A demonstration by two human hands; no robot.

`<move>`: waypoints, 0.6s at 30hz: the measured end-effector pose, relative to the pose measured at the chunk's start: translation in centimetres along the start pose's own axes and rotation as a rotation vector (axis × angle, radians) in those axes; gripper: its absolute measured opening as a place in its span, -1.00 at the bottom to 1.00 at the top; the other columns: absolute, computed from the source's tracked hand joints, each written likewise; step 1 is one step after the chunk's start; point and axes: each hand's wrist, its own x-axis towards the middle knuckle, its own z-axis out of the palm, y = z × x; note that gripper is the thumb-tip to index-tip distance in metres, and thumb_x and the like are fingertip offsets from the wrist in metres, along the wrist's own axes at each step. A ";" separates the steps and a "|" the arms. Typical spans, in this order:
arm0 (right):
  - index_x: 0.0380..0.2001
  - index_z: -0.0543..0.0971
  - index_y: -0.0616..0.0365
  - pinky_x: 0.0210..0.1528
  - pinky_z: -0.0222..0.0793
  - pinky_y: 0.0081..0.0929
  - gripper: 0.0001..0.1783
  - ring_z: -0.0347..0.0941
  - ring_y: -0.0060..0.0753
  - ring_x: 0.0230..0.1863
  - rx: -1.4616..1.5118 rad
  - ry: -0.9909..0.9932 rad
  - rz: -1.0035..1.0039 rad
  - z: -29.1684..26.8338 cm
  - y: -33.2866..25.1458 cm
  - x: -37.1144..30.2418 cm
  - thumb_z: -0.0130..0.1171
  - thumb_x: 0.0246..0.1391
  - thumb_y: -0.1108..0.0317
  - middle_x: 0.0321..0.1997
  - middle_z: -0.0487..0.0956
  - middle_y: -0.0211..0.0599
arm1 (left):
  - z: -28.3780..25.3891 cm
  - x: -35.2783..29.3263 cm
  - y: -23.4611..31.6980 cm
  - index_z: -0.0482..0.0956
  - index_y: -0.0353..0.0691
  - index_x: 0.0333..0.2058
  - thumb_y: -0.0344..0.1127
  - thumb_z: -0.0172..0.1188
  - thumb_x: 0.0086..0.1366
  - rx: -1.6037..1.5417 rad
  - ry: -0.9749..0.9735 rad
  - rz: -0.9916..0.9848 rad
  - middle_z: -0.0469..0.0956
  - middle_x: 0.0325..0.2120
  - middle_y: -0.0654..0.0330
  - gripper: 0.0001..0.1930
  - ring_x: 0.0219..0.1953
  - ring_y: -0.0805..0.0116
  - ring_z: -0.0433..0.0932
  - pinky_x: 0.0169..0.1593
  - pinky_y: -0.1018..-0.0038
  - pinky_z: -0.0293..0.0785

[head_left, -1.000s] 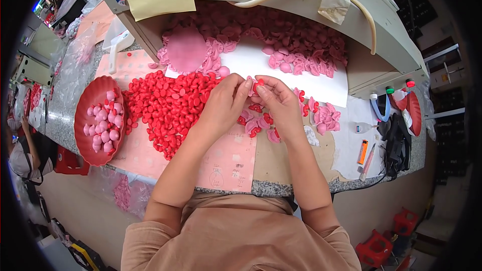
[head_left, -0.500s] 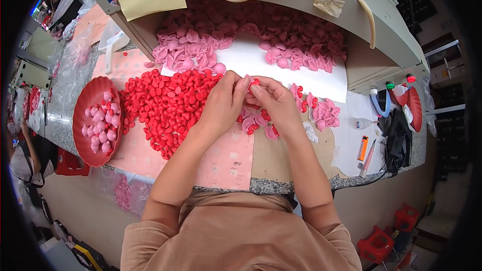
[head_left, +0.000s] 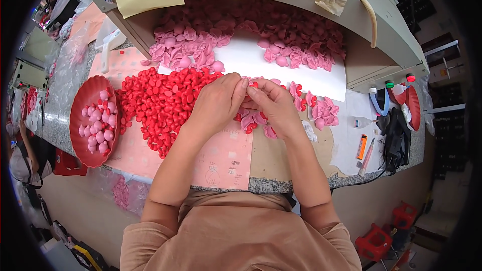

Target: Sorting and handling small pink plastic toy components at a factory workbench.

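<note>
My left hand (head_left: 219, 99) and my right hand (head_left: 275, 104) meet at the middle of the bench, both with fingers pinched. Between their tips is a small red and pink plastic piece (head_left: 253, 85), mostly covered by the fingers. Left of my hands spreads a big heap of glossy red plastic pieces (head_left: 163, 103). Under and beside my right hand lie pink petal-like pieces with red parts attached (head_left: 251, 119). More of these, in a pink cluster (head_left: 325, 114), sit to the right.
A grey open-fronted box (head_left: 384, 65) holds piles of pink shells (head_left: 191, 47) on white paper. At left stands a red scalloped dish (head_left: 80, 143) with pink balls. An orange lighter-like item (head_left: 361, 147), a knife-like tool (head_left: 367, 158) and a small bottle (head_left: 362, 122) lie at right.
The view has shifted slightly. My hands stay together at the same spot, with small finger movements around the piece.
</note>
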 end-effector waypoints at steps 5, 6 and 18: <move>-0.21 0.45 0.24 -0.10 0.50 -0.47 -0.83 0.50 -0.49 -0.20 -0.074 0.041 -0.054 -0.3 0.4 0.0 0.01 0.21 0.37 -0.24 0.51 -0.35 | 0.3 0.0 0.2 0.35 -0.37 -0.44 -0.24 -0.14 0.39 -0.151 -0.024 -0.045 0.40 -0.54 -0.11 -0.69 -0.47 -0.11 0.41 -0.39 0.14 0.31; -0.23 0.45 0.23 -0.12 0.50 -0.47 -0.85 0.50 -0.50 -0.22 -0.111 0.060 -0.069 -0.4 0.5 0.1 0.00 0.22 0.37 -0.25 0.51 -0.36 | 0.3 0.1 0.2 0.35 -0.37 -0.44 -0.24 -0.14 0.39 -0.181 -0.011 -0.048 0.40 -0.54 -0.11 -0.69 -0.47 -0.11 0.41 -0.39 0.15 0.31; -0.19 0.39 0.27 -0.47 0.50 -0.44 -0.70 0.46 -0.40 -0.59 -0.087 -0.080 0.087 -0.2 -0.6 -0.6 -0.06 0.22 0.22 -0.60 0.42 -0.28 | -0.6 -0.3 1.2 0.37 -0.37 -0.36 -0.21 -0.23 0.43 -0.403 -0.116 -0.101 0.39 -0.60 0.03 -0.66 -0.57 0.24 0.44 -0.44 0.36 0.35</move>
